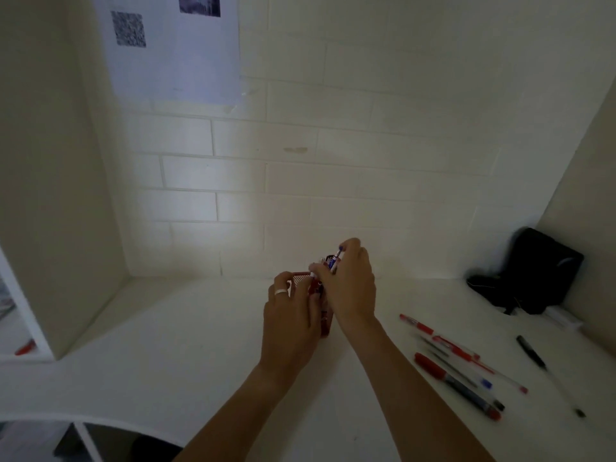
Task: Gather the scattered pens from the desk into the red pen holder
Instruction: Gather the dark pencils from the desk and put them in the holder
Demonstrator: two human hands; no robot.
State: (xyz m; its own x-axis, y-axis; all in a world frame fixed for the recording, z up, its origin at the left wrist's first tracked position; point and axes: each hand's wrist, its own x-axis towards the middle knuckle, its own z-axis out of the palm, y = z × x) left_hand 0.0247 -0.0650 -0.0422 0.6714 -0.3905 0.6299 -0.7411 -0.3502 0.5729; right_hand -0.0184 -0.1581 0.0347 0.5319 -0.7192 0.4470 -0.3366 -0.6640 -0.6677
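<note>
The red mesh pen holder (301,278) stands near the back of the white desk, mostly hidden behind my hands. My left hand (291,315), with a ring on one finger, wraps around its left side. Just above its mouth my right hand (350,285) grips a bunch of pens (334,261) with blue and white ends, their lower parts inside the holder. Several loose pens lie on the desk to the right: a red pen (418,325), a thick red-capped marker (456,385), a clear pen with red cap (466,356) and a black pen (533,355).
A black pouch (533,271) with a cord leans in the back right corner. A white side panel (66,195) closes the left, with a red pen (25,348) on the shelf beyond it. The brick wall carries a paper sheet (173,45).
</note>
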